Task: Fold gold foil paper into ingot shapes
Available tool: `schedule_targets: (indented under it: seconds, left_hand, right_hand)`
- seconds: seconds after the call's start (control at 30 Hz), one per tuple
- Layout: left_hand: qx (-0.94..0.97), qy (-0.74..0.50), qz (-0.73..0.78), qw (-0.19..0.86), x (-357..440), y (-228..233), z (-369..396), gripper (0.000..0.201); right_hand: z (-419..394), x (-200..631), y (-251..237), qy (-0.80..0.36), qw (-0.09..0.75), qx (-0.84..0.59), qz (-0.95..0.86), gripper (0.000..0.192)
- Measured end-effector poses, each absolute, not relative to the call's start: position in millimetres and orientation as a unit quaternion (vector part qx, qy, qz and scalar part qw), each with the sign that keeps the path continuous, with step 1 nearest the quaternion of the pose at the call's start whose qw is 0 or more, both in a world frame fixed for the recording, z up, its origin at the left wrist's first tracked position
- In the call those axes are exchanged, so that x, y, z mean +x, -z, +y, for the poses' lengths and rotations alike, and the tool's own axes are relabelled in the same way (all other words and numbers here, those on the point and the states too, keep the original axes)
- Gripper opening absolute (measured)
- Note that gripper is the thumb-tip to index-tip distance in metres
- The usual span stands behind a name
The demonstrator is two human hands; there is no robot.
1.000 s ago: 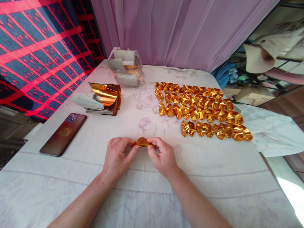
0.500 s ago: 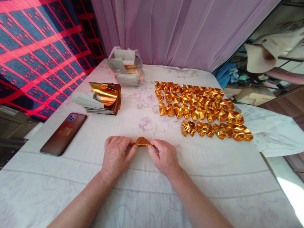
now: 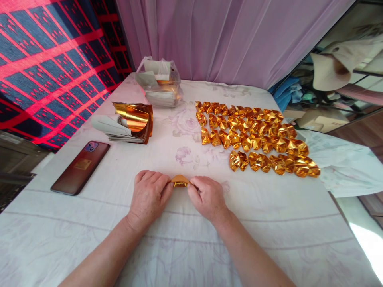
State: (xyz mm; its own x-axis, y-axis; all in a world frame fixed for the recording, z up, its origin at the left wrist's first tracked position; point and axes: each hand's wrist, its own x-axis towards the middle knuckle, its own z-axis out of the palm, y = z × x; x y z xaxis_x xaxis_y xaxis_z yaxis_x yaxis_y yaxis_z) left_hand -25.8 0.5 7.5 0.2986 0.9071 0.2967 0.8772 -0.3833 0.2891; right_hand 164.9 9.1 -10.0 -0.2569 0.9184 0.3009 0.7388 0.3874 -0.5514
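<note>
Between my two hands, just above the cloth, is a small folded piece of gold foil paper (image 3: 180, 180). My left hand (image 3: 149, 194) pinches its left end between thumb and fingers. The right end is gripped the same way by my right hand (image 3: 208, 197). Its middle rises in a low peak, with a narrow gap showing along the front edge. To the right lie several rows of folded gold paper pieces (image 3: 248, 127), each crumpled-looking and shiny. A stack of gold foil sheets (image 3: 131, 123), some curled with pale backs outward, rests at the left.
A smartphone (image 3: 80, 167) lies face down near the left edge of the table (image 3: 185, 255), which has a pale floral cloth. At the back stands a clear plastic bag (image 3: 161, 85) of paper sheets. A purple curtain (image 3: 203, 40) hangs behind. Shelves with a hat (image 3: 329, 67) are at right.
The gold foil paper between my hands has opened along its front edge, and its peak looks lower and rounder. Both hands keep their hold, shifted very slightly.
</note>
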Motion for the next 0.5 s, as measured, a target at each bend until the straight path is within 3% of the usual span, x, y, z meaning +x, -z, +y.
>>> schedule_targets:
  seconds: [0.5]
  left_hand:
    - [0.811, -0.23, 0.524, 0.119, -26.2, -3.8, 1.8, 0.026]
  right_hand:
    - [10.0, 165.2, 10.1, -0.139, 0.294, -0.536, -0.779, 0.029]
